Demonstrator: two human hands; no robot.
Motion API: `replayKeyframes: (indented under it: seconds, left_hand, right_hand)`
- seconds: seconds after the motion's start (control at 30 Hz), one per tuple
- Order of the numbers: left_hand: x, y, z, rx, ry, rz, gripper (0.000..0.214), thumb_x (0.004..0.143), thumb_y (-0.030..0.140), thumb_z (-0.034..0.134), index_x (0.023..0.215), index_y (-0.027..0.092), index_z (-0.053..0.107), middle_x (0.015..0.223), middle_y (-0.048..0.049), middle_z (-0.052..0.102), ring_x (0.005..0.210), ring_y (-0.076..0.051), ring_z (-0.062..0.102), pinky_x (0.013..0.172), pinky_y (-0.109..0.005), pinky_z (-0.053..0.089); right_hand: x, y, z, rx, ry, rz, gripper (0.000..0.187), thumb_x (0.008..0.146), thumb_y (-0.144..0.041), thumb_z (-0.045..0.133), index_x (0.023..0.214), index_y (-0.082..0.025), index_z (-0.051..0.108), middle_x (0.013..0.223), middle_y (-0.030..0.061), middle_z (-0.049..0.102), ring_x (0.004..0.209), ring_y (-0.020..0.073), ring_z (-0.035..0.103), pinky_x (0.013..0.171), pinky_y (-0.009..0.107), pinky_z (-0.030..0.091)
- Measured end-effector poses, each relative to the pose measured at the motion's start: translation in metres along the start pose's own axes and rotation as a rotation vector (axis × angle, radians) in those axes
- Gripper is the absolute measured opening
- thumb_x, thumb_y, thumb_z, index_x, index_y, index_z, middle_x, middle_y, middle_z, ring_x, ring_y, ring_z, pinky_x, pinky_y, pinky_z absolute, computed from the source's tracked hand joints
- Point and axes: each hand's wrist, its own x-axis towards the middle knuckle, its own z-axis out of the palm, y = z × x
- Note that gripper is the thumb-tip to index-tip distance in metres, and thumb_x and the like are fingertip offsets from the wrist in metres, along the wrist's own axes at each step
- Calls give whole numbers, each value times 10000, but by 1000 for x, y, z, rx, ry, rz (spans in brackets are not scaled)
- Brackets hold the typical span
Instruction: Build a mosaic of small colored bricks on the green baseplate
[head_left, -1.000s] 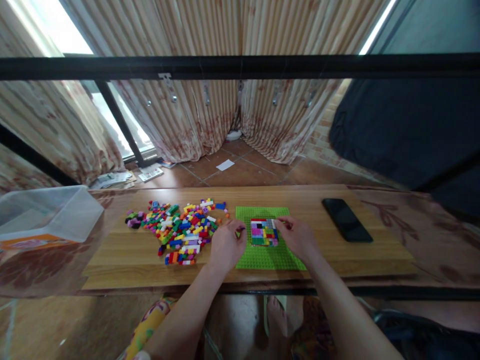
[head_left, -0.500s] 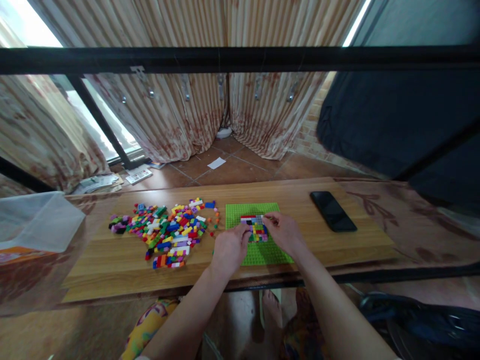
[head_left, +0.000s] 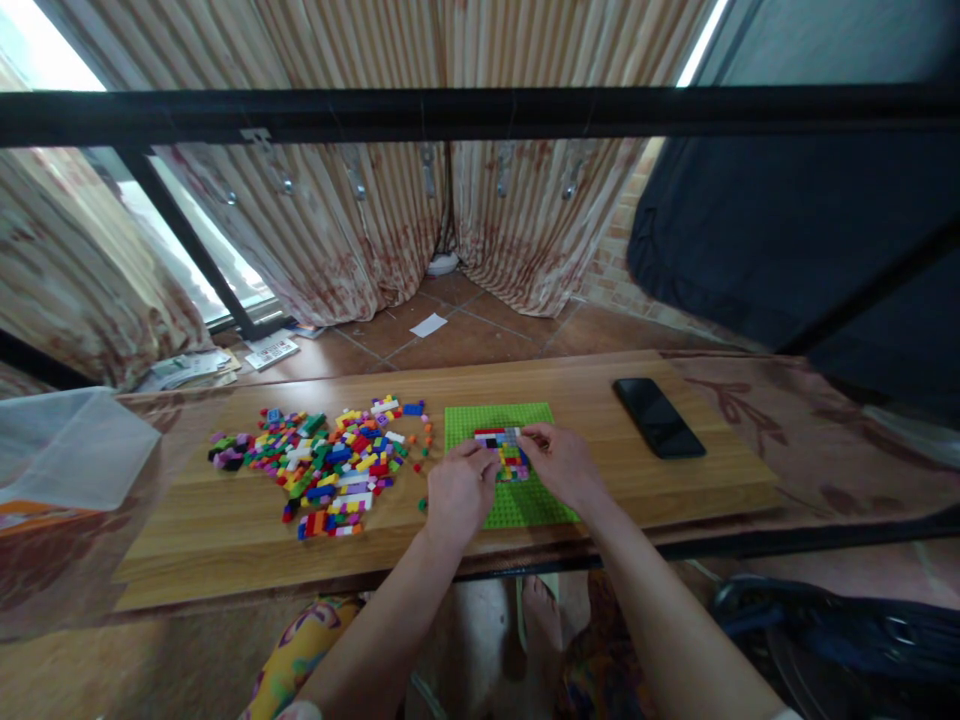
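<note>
A green baseplate (head_left: 525, 505) lies on the wooden board, carrying a small patch of many-coloured bricks (head_left: 504, 447). My left hand (head_left: 459, 493) rests on the plate's left side, fingers curled, fingertips touching the patch's left edge. On the right side, my right hand (head_left: 564, 465) has its fingers bent and pinched at the patch's upper right corner. What either hand pinches is too small to make out. A heap of loose coloured bricks (head_left: 330, 462) spreads over the board left of the plate.
A black phone (head_left: 658, 417) lies on the board to the right. A clear plastic tub (head_left: 71, 447) stands at the far left. A black bar (head_left: 480, 112) crosses the view above, with curtains and tiled floor behind. My bare feet (head_left: 541, 620) show under the table.
The camera has shifted, so everything sits further left and lower in view. Both hands have closed in on the brick patch, the left hand moving onto the plate.
</note>
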Motion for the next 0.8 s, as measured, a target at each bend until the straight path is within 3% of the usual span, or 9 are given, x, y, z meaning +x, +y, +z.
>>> replayKeyframes:
  seconds: [0.23,0.57,0.8]
  left_hand:
    - [1,2,1,-19,17,-53,121,886,267,566,893,243,684,959,4,677,865,-128,625,709,-231,435]
    - [-1,4,0,37,20,-77,136,905,297,532,904,224,648,956,-8,649,840,-137,618,678,-239,433]
    - [-2,4,0,50,0,-62,152,919,302,510,897,216,633,970,-15,636,835,-134,606,687,-239,436]
  right_hand:
    - [-2,-2,2,24,-14,23,298,856,-345,541,1045,-154,670,884,77,731,796,202,666,748,318,479]
    - [-6,-4,17,10,-34,70,643,791,-445,624,1312,-99,475,1113,163,676,999,256,655,858,371,483]
    - [-6,-8,17,-66,-28,80,614,777,-462,641,1276,-129,513,1129,150,669,1025,260,642,864,370,473]
